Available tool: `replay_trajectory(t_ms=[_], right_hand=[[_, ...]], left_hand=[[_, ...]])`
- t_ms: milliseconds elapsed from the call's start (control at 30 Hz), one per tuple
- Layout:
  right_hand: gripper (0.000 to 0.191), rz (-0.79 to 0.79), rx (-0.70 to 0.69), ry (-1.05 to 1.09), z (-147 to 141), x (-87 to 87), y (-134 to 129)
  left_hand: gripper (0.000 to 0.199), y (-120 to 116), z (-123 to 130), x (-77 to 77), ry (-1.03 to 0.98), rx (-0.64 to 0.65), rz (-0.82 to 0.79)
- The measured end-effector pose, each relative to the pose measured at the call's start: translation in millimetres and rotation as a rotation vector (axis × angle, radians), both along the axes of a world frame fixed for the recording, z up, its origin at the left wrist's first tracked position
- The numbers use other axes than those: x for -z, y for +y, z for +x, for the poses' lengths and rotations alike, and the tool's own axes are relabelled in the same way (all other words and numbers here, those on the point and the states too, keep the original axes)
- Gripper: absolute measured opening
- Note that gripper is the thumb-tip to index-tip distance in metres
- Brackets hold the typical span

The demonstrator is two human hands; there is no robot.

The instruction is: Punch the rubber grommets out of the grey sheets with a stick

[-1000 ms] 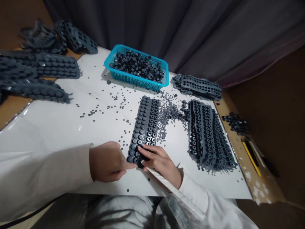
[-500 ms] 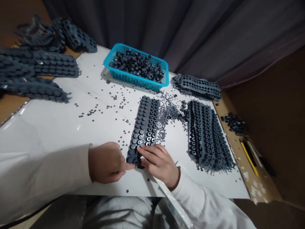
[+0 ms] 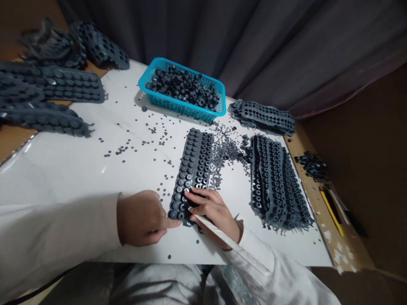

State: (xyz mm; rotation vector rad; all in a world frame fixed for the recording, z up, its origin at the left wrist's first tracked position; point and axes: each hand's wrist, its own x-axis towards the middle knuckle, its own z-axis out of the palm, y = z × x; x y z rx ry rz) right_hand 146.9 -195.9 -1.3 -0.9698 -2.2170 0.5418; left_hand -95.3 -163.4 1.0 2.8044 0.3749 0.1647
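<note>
A dark grey moulded rubber sheet (image 3: 191, 161) with rows of round raised caps lies lengthwise in front of me on the white tabletop. At its near left corner the outstretched index finger of my left hand (image 3: 143, 218) touches the edge; the other fingers are curled and hold nothing. My right hand (image 3: 216, 214) is over the near right part of the sheet, fingertips on the caps. Closed between its thumb and fingers is a long thin white stick (image 3: 235, 245), slanting back over the wrist. Its working tip is hidden by the fingers.
A blue basket (image 3: 184, 111) full of small dark rubber parts stands behind. Small grey discs (image 3: 227, 150) are scattered around the sheet. More rubber sheets (image 3: 280, 182) lie at right and left (image 3: 73, 84). A yellow cutter knife (image 3: 331, 212) lies on the right-hand wood.
The fingers of my right hand have spread and shifted slightly, and the white stick has swung up to the right over the wrist. My left hand has hardly moved.
</note>
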Motion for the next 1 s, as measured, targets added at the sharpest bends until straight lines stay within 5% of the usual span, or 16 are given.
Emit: replay_trajectory(t_ms=[333,500,700,1000], right_hand=[[0.011,0.375,-0.013,-0.211,-2.7,-9.2,13.7],[0.009,0.205,0.134,-0.047,2.6,-8.9,17.9],[0.005,-0.039,0.065,0.034,2.8,-2.5,13.9],[0.005,0.105,0.016,-0.069,1.1,-0.5,18.3]], left_hand=[[0.035,1.5,1.2,2.0,0.017,0.029,-0.037],[0.039,1.9,1.2,-1.6,0.031,0.031,-0.012],[0.039,1.8,0.7,-2.4,-0.004,0.023,-0.005],[0.039,2.0,0.9,-0.8,-0.023,0.031,-0.003]])
